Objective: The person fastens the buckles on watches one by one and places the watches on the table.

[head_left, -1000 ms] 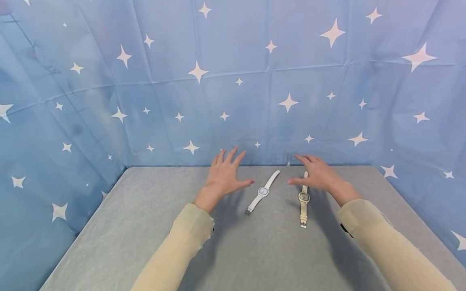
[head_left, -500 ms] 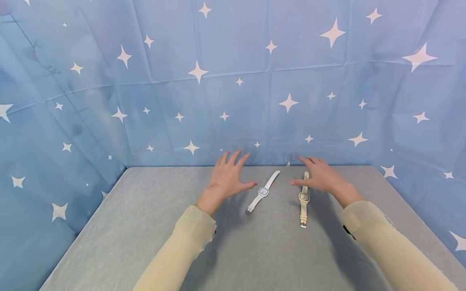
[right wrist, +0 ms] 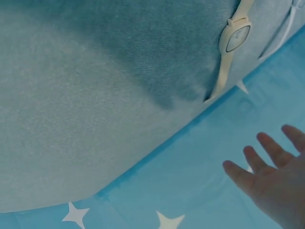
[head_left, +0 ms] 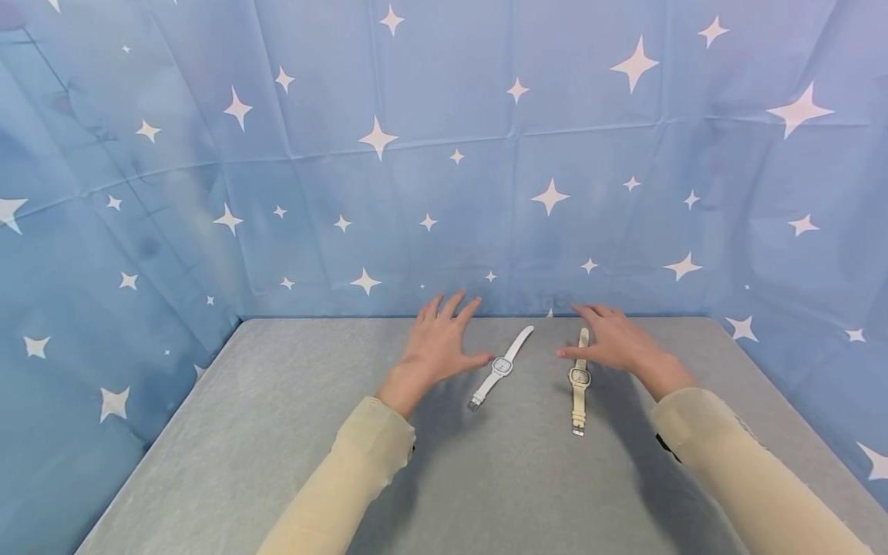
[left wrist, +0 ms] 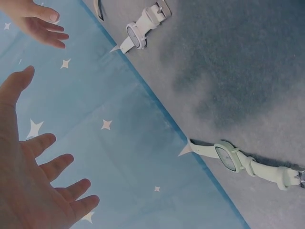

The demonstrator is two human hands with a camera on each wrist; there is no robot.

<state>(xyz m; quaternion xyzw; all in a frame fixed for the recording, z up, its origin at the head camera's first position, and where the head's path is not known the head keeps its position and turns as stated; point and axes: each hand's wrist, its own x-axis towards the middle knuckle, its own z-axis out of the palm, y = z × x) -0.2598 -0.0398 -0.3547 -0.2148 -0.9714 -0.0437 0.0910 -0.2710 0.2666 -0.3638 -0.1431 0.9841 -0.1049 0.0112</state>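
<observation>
My left hand [head_left: 437, 347] hovers over the far part of the table, fingers spread, thumb tip beside the face of a white wristwatch [head_left: 502, 366]. To its right, my right hand [head_left: 613, 341] is also spread and holds nothing. Its thumb crosses the strap of a cream wristwatch [head_left: 579, 377] in the head view. A pale green wristwatch [left wrist: 228, 156] shows in the left wrist view; the head view does not show it. Both visible watches in the head view lie flat with straps unfastened, buckles toward me. The right wrist view shows the cream watch's face and part of the white strap.
Under the watches is a grey table [head_left: 513, 486] with a cloth-like top. A blue curtain [head_left: 444, 193] with white stars hangs right behind the table's far edge and along both sides. Both forearms reach in from the front in cream sleeves [head_left: 333, 478].
My left hand has shifted right and slightly nearer, bringing its thumb close to the white watch. My right hand has drifted a little right and nearer. The watches have not moved.
</observation>
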